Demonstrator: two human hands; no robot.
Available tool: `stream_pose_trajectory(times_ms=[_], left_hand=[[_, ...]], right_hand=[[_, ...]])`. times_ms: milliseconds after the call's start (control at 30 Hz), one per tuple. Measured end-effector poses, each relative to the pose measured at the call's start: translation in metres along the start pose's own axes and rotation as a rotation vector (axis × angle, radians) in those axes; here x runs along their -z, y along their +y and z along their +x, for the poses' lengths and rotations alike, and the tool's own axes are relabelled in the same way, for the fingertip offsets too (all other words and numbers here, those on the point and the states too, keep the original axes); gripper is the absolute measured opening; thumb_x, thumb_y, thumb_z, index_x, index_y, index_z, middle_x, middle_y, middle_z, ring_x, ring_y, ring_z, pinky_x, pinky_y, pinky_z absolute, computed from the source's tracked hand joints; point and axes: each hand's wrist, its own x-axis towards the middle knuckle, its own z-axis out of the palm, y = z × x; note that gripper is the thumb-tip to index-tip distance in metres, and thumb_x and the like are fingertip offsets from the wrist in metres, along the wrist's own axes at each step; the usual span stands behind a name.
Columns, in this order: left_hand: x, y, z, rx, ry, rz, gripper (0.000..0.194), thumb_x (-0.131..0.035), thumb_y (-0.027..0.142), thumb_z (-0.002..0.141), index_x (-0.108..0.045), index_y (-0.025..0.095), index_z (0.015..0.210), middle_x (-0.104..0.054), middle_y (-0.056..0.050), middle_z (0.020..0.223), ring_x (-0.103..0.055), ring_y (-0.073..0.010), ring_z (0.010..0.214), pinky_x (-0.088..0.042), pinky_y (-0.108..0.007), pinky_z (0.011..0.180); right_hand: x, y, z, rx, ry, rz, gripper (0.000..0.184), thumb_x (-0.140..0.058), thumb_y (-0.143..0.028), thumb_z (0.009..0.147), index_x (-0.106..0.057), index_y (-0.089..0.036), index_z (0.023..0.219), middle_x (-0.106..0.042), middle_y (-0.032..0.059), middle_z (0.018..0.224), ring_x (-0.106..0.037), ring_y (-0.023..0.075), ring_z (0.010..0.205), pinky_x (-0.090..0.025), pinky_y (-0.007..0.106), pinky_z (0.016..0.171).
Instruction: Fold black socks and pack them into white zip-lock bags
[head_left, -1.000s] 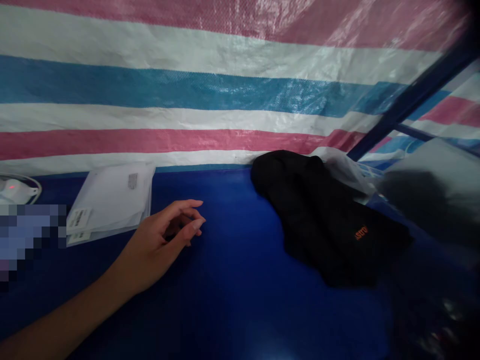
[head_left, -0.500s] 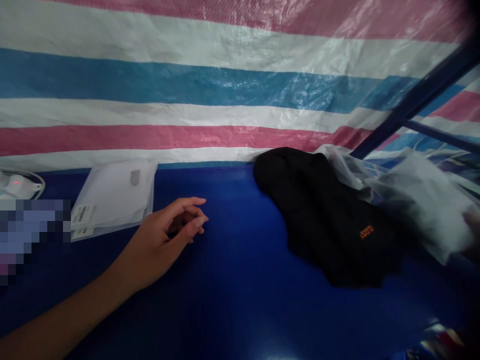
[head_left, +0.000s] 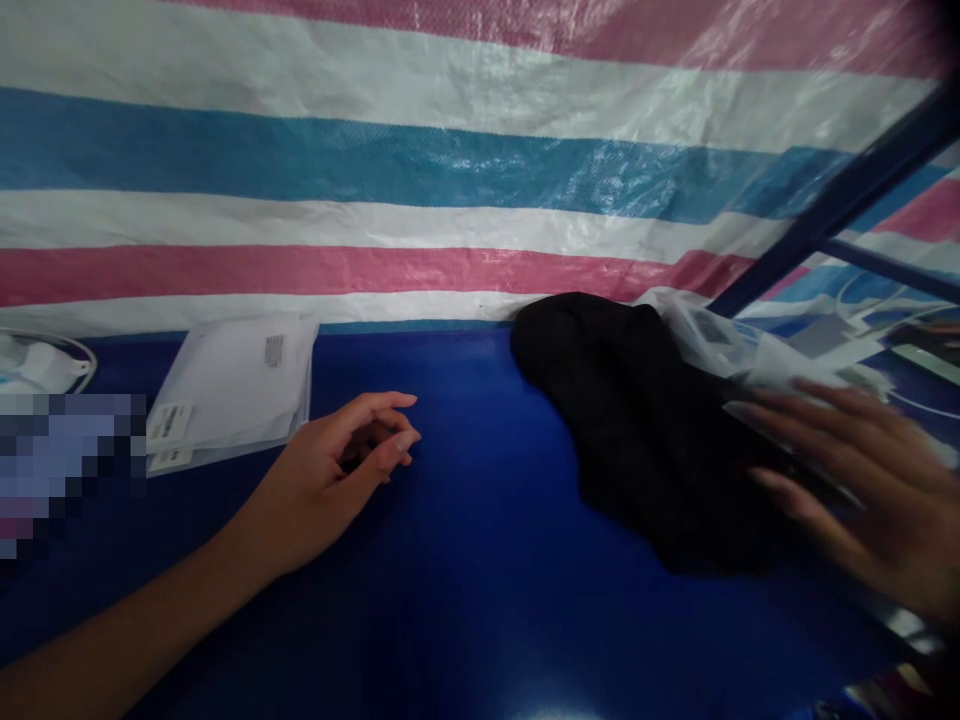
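Observation:
My left hand (head_left: 330, 480) rests on the blue table (head_left: 465, 600) with its fingers loosely curled and nothing in them. A black folded garment (head_left: 637, 430) lies at the back right of the table. My right hand (head_left: 855, 480), blurred by motion, hovers over the garment's right end with fingers stretched out and spread. Crumpled clear plastic bags (head_left: 720, 340) lie just behind the garment, beyond the right hand's fingertips.
A stack of white plastic mailers with labels (head_left: 232, 390) lies at the back left. A striped pink, white and blue tarp (head_left: 420, 170) forms the back wall. A white device with a cable (head_left: 37, 365) sits at far left. A dark blue frame bar (head_left: 840, 200) slants at right.
The clear bag seen in motion at the right half a second ago is gone from there; my right hand has come in over the garment's right end, open. The left hand stayed still.

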Motion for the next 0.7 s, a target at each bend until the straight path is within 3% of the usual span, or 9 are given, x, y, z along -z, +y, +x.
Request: stream_pose_trajectory(times_ms=[100,167,267,333,433,500,533,633,700], left_hand=[[0.0,-0.001,0.0,0.001,-0.002,0.004,0.045,-0.067,0.061,0.112,-0.069,0.037,0.15,-0.083,-0.004,0.126,-0.084,-0.0189,0.099,-0.072,-0.028,0.083],[0.0,-0.001,0.0,0.001,-0.004,-0.001,0.045,-0.067,0.062,0.112,-0.069,0.037,0.15,-0.083,-0.003,0.127,-0.084,-0.019,0.1,-0.072,-0.028,0.083],[0.0,-0.001,-0.001,0.003,-0.008,-0.006,0.044,-0.067,0.061,0.112,-0.068,0.038,0.15,-0.083,-0.003,0.128,-0.084,-0.0189,0.101,-0.072,-0.028,0.082],[0.001,-0.001,-0.001,-0.001,-0.012,-0.005,0.043,-0.067,0.06,0.113,-0.068,0.038,0.15,-0.083,-0.002,0.128,-0.084,-0.0182,0.102,-0.071,-0.027,0.082],[0.0,-0.001,-0.001,-0.004,-0.012,-0.009,0.042,-0.067,0.059,0.113,-0.068,0.039,0.15,-0.082,-0.001,0.128,-0.084,-0.0167,0.102,-0.071,-0.024,0.081],[0.0,-0.001,0.0,-0.003,-0.009,-0.018,0.042,-0.067,0.059,0.113,-0.068,0.039,0.15,-0.082,-0.001,0.128,-0.084,-0.0166,0.101,-0.071,-0.024,0.08],[-0.001,-0.002,0.0,-0.001,-0.008,-0.024,0.042,-0.067,0.059,0.113,-0.068,0.039,0.15,-0.082,-0.001,0.128,-0.084,-0.0167,0.101,-0.071,-0.024,0.08],[-0.002,-0.003,0.001,0.003,0.002,-0.043,0.044,-0.068,0.059,0.113,-0.065,0.041,0.153,-0.082,-0.001,0.129,-0.085,-0.017,0.102,-0.072,-0.025,0.081],[-0.002,-0.005,0.0,0.006,0.01,-0.052,0.046,-0.069,0.059,0.113,-0.063,0.042,0.155,-0.081,-0.001,0.13,-0.084,-0.0172,0.102,-0.072,-0.025,0.08]], right_hand=[[-0.017,-0.021,0.018,0.124,-0.143,0.102,0.077,-0.069,-0.055,0.105,-0.041,-0.058,0.177,-0.06,0.0061,0.176,-0.05,0.0428,0.168,-0.048,0.071,0.136],[-0.019,-0.033,0.026,0.134,-0.2,0.115,0.068,-0.068,-0.051,0.108,-0.047,-0.059,0.173,-0.065,0.0049,0.17,-0.06,0.0425,0.161,-0.054,0.071,0.131],[-0.018,-0.041,0.041,0.104,-0.241,0.126,0.046,-0.067,-0.046,0.111,-0.064,-0.054,0.157,-0.075,0.0057,0.155,-0.077,0.0377,0.14,-0.068,0.059,0.116],[-0.017,-0.043,0.056,0.099,-0.206,0.132,0.038,-0.067,-0.047,0.112,-0.068,-0.046,0.15,-0.075,0.0087,0.152,-0.079,0.0354,0.135,-0.069,0.053,0.114],[-0.023,-0.047,0.084,0.151,-0.097,0.097,0.057,-0.07,-0.05,0.111,-0.058,-0.035,0.165,-0.063,0.0159,0.167,-0.067,0.0397,0.152,-0.057,0.058,0.129],[-0.032,-0.05,0.102,0.214,-0.12,0.086,0.07,-0.07,-0.051,0.111,-0.05,-0.03,0.174,-0.056,0.0184,0.174,-0.058,0.0419,0.16,-0.05,0.062,0.135],[-0.039,-0.051,0.111,0.249,-0.16,0.099,0.068,-0.069,-0.049,0.112,-0.051,-0.028,0.174,-0.058,0.0187,0.172,-0.059,0.0412,0.158,-0.052,0.062,0.133],[-0.058,-0.052,0.131,0.345,-0.213,0.146,0.041,-0.061,-0.042,0.116,-0.075,-0.022,0.149,-0.079,0.0167,0.138,-0.074,0.0383,0.128,-0.064,0.059,0.11],[-0.068,-0.052,0.14,0.358,-0.209,0.141,0.032,-0.058,-0.036,0.116,-0.082,-0.019,0.129,-0.082,0.0148,0.119,-0.077,0.0355,0.112,-0.066,0.055,0.1]])
